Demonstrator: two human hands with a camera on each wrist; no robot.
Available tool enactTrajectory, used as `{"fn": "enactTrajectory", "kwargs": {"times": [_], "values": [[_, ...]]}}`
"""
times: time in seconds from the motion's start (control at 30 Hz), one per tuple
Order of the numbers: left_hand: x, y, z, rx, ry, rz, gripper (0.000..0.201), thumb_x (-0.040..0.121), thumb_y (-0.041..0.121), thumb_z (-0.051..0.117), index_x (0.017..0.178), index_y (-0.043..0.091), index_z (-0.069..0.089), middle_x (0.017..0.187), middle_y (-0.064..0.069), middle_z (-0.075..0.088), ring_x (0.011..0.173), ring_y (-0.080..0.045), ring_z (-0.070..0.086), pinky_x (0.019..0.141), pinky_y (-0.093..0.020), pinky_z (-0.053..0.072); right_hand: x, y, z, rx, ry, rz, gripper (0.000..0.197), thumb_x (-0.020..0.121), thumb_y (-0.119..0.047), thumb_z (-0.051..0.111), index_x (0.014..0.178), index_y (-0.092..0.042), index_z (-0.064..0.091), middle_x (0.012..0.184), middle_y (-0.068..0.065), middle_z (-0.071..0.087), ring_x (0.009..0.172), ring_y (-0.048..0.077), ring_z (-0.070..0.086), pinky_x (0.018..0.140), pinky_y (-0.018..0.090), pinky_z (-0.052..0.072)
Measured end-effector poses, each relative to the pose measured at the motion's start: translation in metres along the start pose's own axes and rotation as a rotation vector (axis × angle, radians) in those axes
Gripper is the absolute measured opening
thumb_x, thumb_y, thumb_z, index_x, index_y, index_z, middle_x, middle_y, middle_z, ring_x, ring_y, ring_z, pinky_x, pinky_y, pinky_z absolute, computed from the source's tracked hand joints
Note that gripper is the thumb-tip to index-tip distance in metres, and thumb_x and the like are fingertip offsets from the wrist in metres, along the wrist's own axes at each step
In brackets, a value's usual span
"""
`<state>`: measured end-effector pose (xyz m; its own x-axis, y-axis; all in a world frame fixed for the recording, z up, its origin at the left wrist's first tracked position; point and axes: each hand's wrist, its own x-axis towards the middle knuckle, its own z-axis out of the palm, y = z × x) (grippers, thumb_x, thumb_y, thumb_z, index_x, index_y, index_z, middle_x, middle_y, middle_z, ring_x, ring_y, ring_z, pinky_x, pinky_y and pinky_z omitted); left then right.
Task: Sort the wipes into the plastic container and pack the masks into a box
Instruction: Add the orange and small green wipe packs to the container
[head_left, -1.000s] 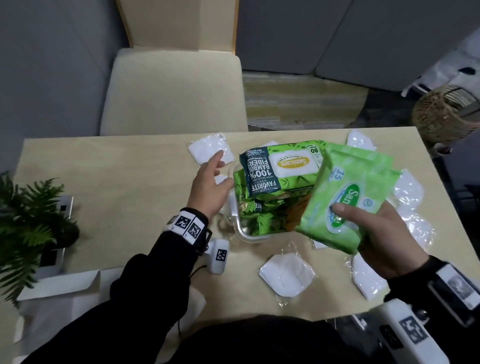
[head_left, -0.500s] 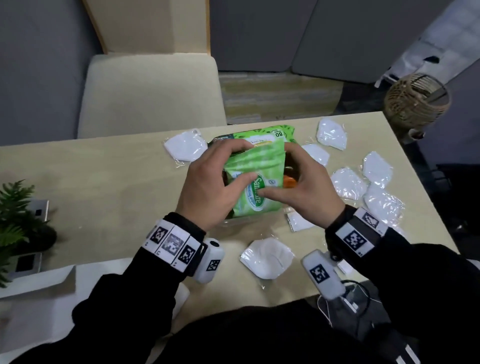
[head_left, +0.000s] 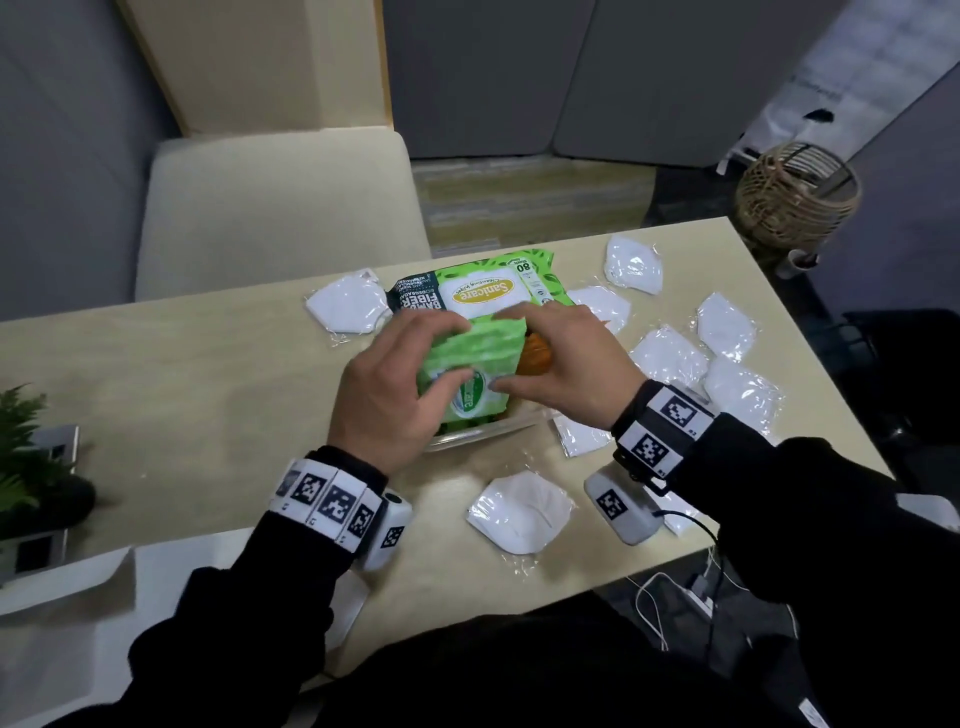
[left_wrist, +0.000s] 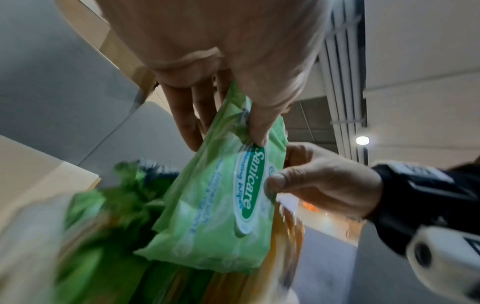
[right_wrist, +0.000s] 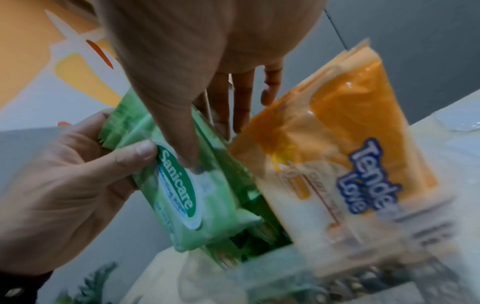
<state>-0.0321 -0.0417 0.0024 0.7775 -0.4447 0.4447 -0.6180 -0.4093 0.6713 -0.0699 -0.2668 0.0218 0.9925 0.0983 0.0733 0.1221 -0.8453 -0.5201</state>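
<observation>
A small light-green Sanicare wipes pack (head_left: 470, 371) (left_wrist: 221, 195) (right_wrist: 192, 185) stands upright in the clear plastic container (head_left: 483, 434) at the table's middle. My left hand (head_left: 395, 384) pinches its left side, thumb on the front and fingers behind. My right hand (head_left: 561, 364) pinches its right side the same way. An orange Tender Love pack (right_wrist: 350, 144) (head_left: 535, 353) stands just right of it. A large dark-green Sanicare pack (head_left: 483, 291) lies behind. Several wrapped white masks (head_left: 670, 358) lie loose on the table, one at the front (head_left: 519, 512).
A white open box flap (head_left: 67, 577) lies at the table's near-left edge beside a potted fern (head_left: 26, 457). A cream chair (head_left: 275, 208) stands behind the table. A wicker basket (head_left: 795, 192) sits on the floor at the far right. Cables (head_left: 685, 592) hang off the front edge.
My right hand carried the light-green pack from the right down into the container. My left hand came off the container rim and took the pack's left side.
</observation>
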Motion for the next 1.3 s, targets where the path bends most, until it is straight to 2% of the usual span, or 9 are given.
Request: {"fn": "enactTrajectory", "kwargs": {"times": [0.13, 0.27, 0.43, 0.63, 0.77, 0.93, 1.07, 1.17, 1.3], "values": [[-0.022, -0.011, 0.028, 0.042, -0.211, -0.097, 0.052, 0.08, 0.019, 0.085, 0.126, 0.026, 0.062, 0.122, 0.006, 0.067, 0.102, -0.019, 0.067, 0.081, -0.038, 0.057, -0.012, 0.01, 0.018, -0.231, -0.011, -0.067, 0.06, 0.067, -0.047, 0.085, 0.121, -0.027, 0.069, 0.102, -0.003, 0.071, 0.105, 0.023, 0.061, 0.093, 0.046, 0.043], [-0.021, -0.009, 0.03, 0.009, -0.185, -0.122, 0.047, 0.083, 0.027, 0.082, 0.126, 0.027, 0.063, 0.119, 0.007, 0.07, 0.102, -0.021, 0.069, 0.082, -0.037, 0.057, -0.014, 0.012, 0.015, -0.212, 0.02, -0.106, 0.045, 0.073, -0.048, 0.083, 0.112, -0.029, 0.071, 0.099, -0.008, 0.071, 0.103, 0.023, 0.063, 0.094, 0.046, 0.041], [-0.017, -0.012, 0.04, 0.232, -0.298, -0.236, 0.04, 0.09, 0.044, 0.075, 0.126, 0.032, 0.061, 0.12, 0.004, 0.07, 0.101, -0.028, 0.068, 0.077, -0.037, 0.054, -0.01, 0.013, 0.011, -0.35, -0.023, -0.152, 0.044, 0.078, -0.049, 0.078, 0.117, -0.03, 0.074, 0.124, 0.0, 0.062, 0.114, 0.028, 0.056, 0.097, 0.048, 0.041], [-0.029, -0.017, 0.027, 0.157, 0.023, -0.192, 0.041, 0.074, 0.034, 0.091, 0.108, 0.024, 0.071, 0.099, 0.008, 0.062, 0.079, -0.011, 0.057, 0.067, -0.027, 0.05, -0.017, 0.022, 0.014, -0.202, 0.112, -0.092, 0.031, 0.083, -0.042, 0.073, 0.111, -0.03, 0.075, 0.12, -0.004, 0.064, 0.11, 0.028, 0.058, 0.094, 0.047, 0.043], [-0.027, -0.025, 0.036, 0.052, -0.023, -0.245, 0.028, 0.077, 0.017, 0.089, 0.098, 0.023, 0.072, 0.085, 0.012, 0.055, 0.07, -0.015, 0.055, 0.065, -0.04, 0.055, -0.017, 0.021, 0.021, -0.206, 0.074, -0.051, 0.036, 0.082, -0.046, 0.074, 0.115, -0.029, 0.074, 0.122, -0.004, 0.065, 0.115, 0.028, 0.057, 0.096, 0.05, 0.044], [-0.011, -0.011, 0.028, 0.116, -0.043, -0.272, 0.036, 0.071, 0.033, 0.093, 0.1, 0.029, 0.071, 0.095, 0.014, 0.055, 0.075, -0.01, 0.053, 0.068, -0.035, 0.054, -0.029, 0.024, 0.002, 0.059, 0.314, 0.001, 0.039, 0.087, -0.04, 0.078, 0.119, -0.02, 0.071, 0.122, -0.001, 0.066, 0.116, 0.019, 0.058, 0.101, 0.032, 0.043], [-0.02, 0.023, 0.022, 0.028, 0.049, -0.04, 0.028, 0.078, 0.032, 0.089, 0.095, 0.019, 0.072, 0.086, 0.015, 0.049, 0.065, 0.0, 0.04, 0.058, -0.022, 0.037, -0.056, 0.057, -0.02, 0.263, 0.507, 0.273, 0.022, 0.095, -0.03, 0.072, 0.116, -0.024, 0.069, 0.12, -0.008, 0.067, 0.115, 0.011, 0.059, 0.095, 0.019, 0.041], [-0.027, 0.048, 0.041, -0.138, -0.187, 0.046, 0.017, 0.087, 0.036, 0.079, 0.092, 0.022, 0.072, 0.076, 0.013, 0.058, 0.063, -0.006, 0.052, 0.059, -0.025, 0.045, -0.072, 0.093, -0.019, 0.336, 0.483, 0.5, 0.017, 0.093, -0.03, 0.072, 0.11, -0.028, 0.07, 0.114, -0.014, 0.069, 0.11, 0.012, 0.062, 0.09, 0.026, 0.046], [-0.035, 0.041, 0.106, -0.006, -0.864, -0.031, 0.025, 0.088, 0.038, 0.073, 0.112, 0.031, 0.068, 0.098, 0.012, 0.067, 0.088, -0.008, 0.061, 0.082, -0.032, 0.052, -0.093, 0.142, -0.003, 0.231, 0.209, 0.634, 0.021, 0.089, -0.024, 0.077, 0.109, -0.021, 0.073, 0.114, -0.004, 0.069, 0.102, 0.018, 0.064, 0.086, 0.029, 0.046]]}}
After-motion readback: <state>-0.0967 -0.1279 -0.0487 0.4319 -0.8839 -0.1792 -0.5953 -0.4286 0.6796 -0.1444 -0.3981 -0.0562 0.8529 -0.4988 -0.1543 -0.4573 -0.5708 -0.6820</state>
